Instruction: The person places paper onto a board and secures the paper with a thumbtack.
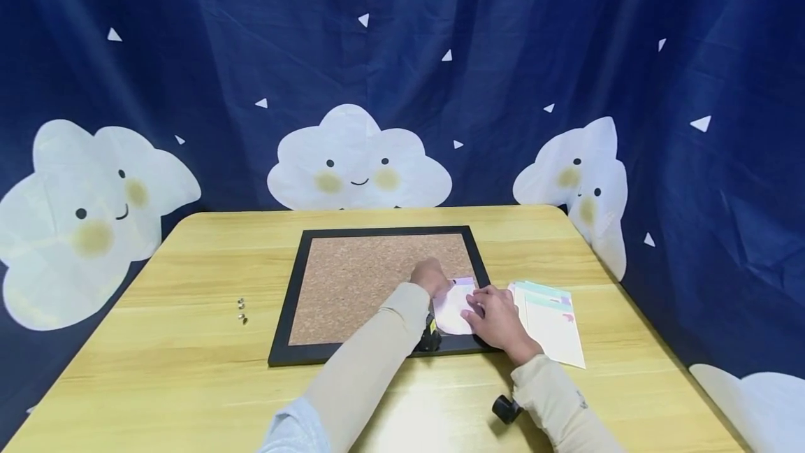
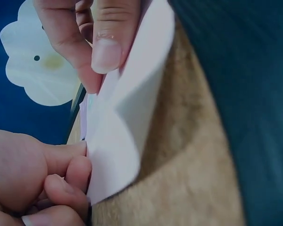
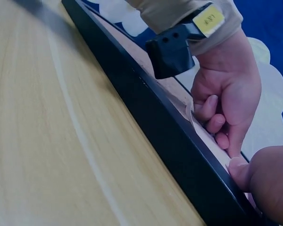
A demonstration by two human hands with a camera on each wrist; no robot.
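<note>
A pale pink and lilac note sheet [image 1: 454,313] lies over the right part of a cork board [image 1: 358,285], its lower edge curling up off the cork. My left hand [image 1: 430,277] is at the sheet's upper left, with the fingers folded in and the thumb pressing down at the top edge. What lies beneath that thumb is hidden. On the sheet's right side rests my right hand [image 1: 499,317], fingers and thumb spread on the paper. Seen from the left wrist, the right thumb [image 2: 107,54] presses the sheet while the left thumb [image 2: 70,153] meets its edge.
A black frame [image 1: 291,299] borders the cork. Right of it lies a fanned stack of coloured note sheets [image 1: 553,327]. Several small shiny metal pieces [image 1: 242,306] sit on the wooden table [image 1: 163,341] to the left. A cloud-print blue curtain [image 1: 402,75] hangs behind.
</note>
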